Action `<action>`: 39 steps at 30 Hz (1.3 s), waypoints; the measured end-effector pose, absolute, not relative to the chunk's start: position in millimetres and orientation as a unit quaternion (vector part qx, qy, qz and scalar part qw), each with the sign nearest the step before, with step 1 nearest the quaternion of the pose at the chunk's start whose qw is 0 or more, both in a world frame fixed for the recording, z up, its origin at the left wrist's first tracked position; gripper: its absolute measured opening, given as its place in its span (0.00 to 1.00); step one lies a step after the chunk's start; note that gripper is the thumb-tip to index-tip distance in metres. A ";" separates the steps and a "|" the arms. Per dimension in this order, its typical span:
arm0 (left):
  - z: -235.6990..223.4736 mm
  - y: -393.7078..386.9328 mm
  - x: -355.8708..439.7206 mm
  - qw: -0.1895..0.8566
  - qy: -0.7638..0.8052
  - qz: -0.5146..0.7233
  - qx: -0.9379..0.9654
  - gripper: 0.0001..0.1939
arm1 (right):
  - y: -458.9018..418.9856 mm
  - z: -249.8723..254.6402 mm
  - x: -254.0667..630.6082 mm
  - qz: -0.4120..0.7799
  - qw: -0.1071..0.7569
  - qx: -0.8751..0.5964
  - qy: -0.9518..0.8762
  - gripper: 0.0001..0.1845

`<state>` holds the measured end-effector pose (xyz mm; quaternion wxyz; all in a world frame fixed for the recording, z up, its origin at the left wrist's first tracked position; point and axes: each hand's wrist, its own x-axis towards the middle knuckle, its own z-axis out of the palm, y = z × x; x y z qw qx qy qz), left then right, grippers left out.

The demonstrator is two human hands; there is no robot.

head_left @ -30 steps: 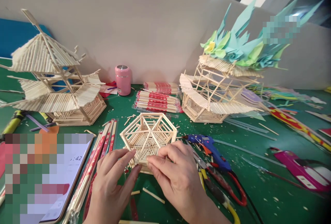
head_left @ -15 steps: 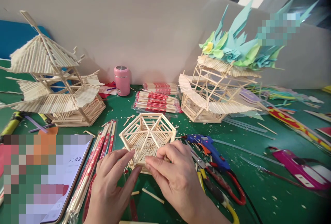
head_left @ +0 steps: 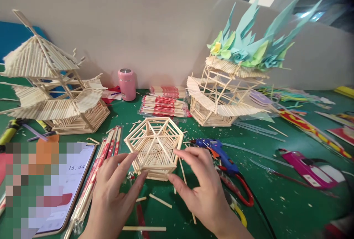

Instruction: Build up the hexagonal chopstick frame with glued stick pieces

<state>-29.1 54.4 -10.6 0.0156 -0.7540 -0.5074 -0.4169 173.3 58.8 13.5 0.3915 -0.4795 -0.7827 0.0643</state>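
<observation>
A small hexagonal basket of wooden sticks [head_left: 154, 146] stands on the green table [head_left: 276, 209] in front of me. My left hand [head_left: 114, 191] rests at its near left side, fingertips touching the lower rim. My right hand [head_left: 201, 187] sits at its near right side with fingers spread; thumb and forefinger touch the frame's right corner. Neither hand is closed around anything. Loose short sticks [head_left: 160, 201] lie on the table between my wrists.
Two larger stick pagoda models stand behind, one on the left [head_left: 52, 84], the other [head_left: 224, 95] topped with green paper spikes. A blue glue gun [head_left: 218, 150], red-handled scissors [head_left: 243, 191], packs of chopsticks [head_left: 163, 105], a pink can [head_left: 127, 84] and a phone [head_left: 65, 187] surround the basket.
My right hand has let go of its pinch at the basket's front edge and opened, moving to the right corner. The view shifted slightly, and the left hand spread a little.
</observation>
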 end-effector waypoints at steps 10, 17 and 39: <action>16.6 64.5 -9.0 0.097 -0.438 -0.316 -0.836 0.08 | 46.4 -6.5 179.3 0.286 0.431 -0.549 -0.656 0.07; 20.5 70.1 0.2 0.052 -0.454 -0.284 -0.843 0.10 | 55.2 -10.1 171.5 0.281 0.454 -0.547 -0.645 0.07; 14.0 80.4 -12.7 0.057 -0.379 -0.250 -0.889 0.08 | 61.8 -10.3 171.2 0.255 0.451 -0.525 -0.675 0.05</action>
